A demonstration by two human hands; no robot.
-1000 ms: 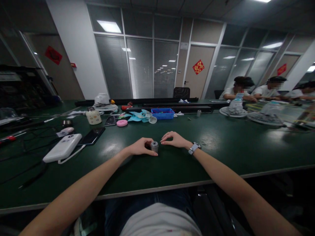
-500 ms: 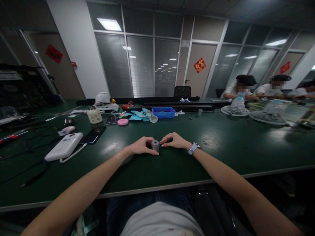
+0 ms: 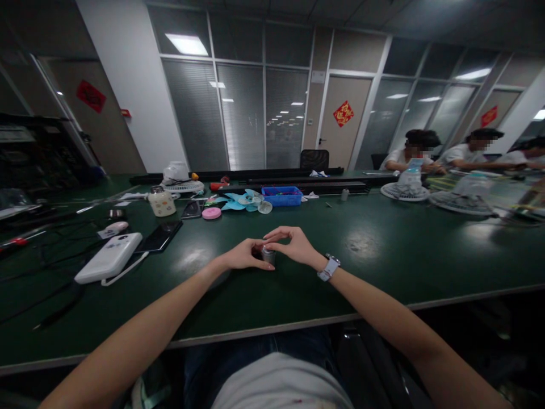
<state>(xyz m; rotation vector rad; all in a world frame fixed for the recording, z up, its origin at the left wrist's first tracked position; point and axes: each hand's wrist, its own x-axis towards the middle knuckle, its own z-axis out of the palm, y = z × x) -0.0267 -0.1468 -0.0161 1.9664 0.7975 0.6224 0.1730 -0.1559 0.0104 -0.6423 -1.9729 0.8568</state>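
Observation:
A small grey metal cylinder (image 3: 268, 257) stands upright on the green table before me. My left hand (image 3: 244, 254) is closed around its side, thumb at the front and fingers behind. Over its top edge comes my right hand (image 3: 292, 245), thumb and fingertips brought together in a pinch. The fingertips cover most of the cylinder's top, and whatever they may hold is too small or hidden to make out. A watch is on my right wrist.
Left of my hands lie a white power bank (image 3: 109, 258), a black phone (image 3: 159, 236) and dark cables. Farther back are a patterned jar (image 3: 162, 203), a pink round lid (image 3: 212, 213), blue fan blades (image 3: 238, 201) and a blue basket (image 3: 281, 197). Several people sit at the right.
My right hand has moved left and slightly up, from beside the cylinder to over its top, hiding the top face. My left hand keeps its hold.

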